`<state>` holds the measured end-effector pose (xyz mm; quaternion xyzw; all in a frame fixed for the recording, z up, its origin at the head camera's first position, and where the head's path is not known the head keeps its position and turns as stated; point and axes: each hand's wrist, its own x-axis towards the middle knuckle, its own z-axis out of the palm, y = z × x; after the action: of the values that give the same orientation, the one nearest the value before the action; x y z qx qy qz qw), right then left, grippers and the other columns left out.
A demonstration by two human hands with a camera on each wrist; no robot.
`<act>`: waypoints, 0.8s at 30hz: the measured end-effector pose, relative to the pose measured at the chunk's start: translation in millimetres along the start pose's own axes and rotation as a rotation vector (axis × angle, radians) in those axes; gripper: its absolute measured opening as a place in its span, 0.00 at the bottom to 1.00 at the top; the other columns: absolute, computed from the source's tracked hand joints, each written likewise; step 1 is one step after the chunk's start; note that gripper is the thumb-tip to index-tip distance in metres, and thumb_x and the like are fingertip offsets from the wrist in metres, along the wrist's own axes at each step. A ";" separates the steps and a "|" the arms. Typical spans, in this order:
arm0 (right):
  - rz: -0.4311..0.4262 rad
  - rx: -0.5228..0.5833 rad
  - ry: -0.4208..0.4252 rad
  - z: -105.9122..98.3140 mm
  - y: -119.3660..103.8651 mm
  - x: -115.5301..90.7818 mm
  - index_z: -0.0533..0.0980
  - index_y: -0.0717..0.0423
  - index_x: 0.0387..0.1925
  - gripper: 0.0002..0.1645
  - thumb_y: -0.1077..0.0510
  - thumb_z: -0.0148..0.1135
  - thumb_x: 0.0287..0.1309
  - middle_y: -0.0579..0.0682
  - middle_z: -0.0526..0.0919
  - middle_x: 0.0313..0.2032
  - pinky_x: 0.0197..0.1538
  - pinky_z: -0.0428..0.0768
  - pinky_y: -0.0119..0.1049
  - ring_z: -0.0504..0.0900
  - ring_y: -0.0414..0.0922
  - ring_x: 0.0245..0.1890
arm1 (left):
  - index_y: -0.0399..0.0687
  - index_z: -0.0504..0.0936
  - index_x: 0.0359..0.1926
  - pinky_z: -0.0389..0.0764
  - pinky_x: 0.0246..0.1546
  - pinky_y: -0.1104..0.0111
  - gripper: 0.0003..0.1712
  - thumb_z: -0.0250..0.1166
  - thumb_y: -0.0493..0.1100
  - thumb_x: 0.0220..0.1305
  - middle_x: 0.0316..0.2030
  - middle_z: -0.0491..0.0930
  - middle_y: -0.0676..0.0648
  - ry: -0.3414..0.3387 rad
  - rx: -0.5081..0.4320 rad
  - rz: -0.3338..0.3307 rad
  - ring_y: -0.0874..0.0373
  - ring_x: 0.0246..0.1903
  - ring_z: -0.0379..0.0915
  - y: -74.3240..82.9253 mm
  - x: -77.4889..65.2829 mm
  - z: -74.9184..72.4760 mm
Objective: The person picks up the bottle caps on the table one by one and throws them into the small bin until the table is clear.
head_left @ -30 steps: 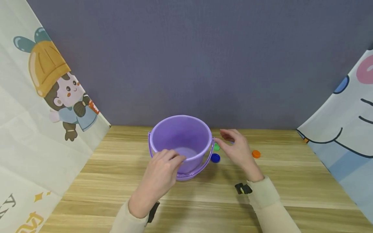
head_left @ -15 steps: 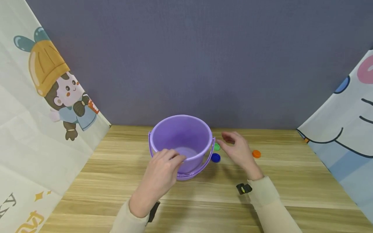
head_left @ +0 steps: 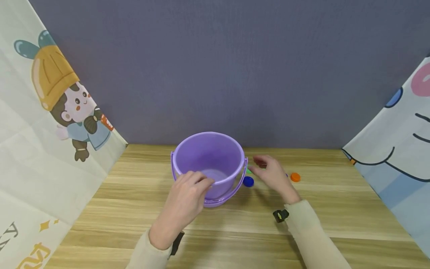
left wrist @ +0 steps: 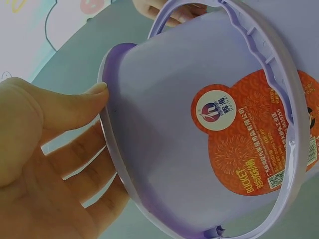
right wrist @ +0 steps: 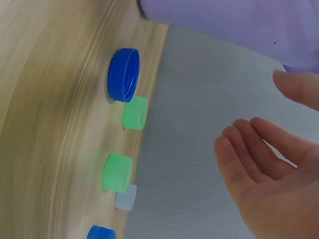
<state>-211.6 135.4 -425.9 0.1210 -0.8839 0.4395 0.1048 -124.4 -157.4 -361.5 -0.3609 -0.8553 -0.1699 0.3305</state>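
Note:
A purple bucket [head_left: 208, 149] stands upright on the wooden table, its handle hanging down at the front. My left hand [head_left: 188, 196] grips the near rim; in the left wrist view its thumb [left wrist: 75, 107] lies on the outer side and the fingers go behind the rim. Over the table right of the bucket hovers my right hand [head_left: 273, 177], holding nothing, thumb and fingers apart. Near it lie a dark blue bottle cap [head_left: 248, 182], a green cap [head_left: 249, 170] partly covered by the thumb, and an orange cap [head_left: 295, 177].
The right wrist view shows a second green cap [right wrist: 117, 173], a pale cap [right wrist: 125, 197] and another blue cap [right wrist: 101, 233] in a row on the table [right wrist: 45, 99]. A grey panel [head_left: 215, 74] rises at the back, with printed cloths [head_left: 27, 168] at both sides.
My right hand has drawn slightly away from the bucket's rim and lower, its thumb now apart from the handle joint. The left hand and the bucket stay put.

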 end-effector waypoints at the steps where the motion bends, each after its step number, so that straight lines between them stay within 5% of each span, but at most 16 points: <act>1: 0.002 -0.011 -0.007 0.0 1.1 0.1 0.75 0.70 0.60 0.32 0.54 0.69 0.62 0.67 0.80 0.55 0.58 0.78 0.58 0.81 0.64 0.54 | 0.46 0.89 0.40 0.78 0.36 0.63 0.09 0.72 0.34 0.57 0.35 0.84 0.51 0.002 0.002 0.002 0.55 0.33 0.76 -0.1 0.1 0.5; 24: 0.021 -0.087 -0.192 16.2 11.7 3.8 0.75 0.71 0.60 0.31 0.55 0.68 0.62 0.68 0.78 0.58 0.60 0.76 0.60 0.77 0.66 0.59 | 0.44 0.89 0.39 0.79 0.35 0.62 0.11 0.75 0.33 0.53 0.34 0.84 0.49 0.027 0.013 0.000 0.54 0.32 0.77 -11.1 -2.1 -1.8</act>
<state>-220.0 128.8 -443.1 0.1487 -0.9092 0.3883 0.0202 -130.6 -167.0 -362.2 -0.3564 -0.8519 -0.1692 0.3444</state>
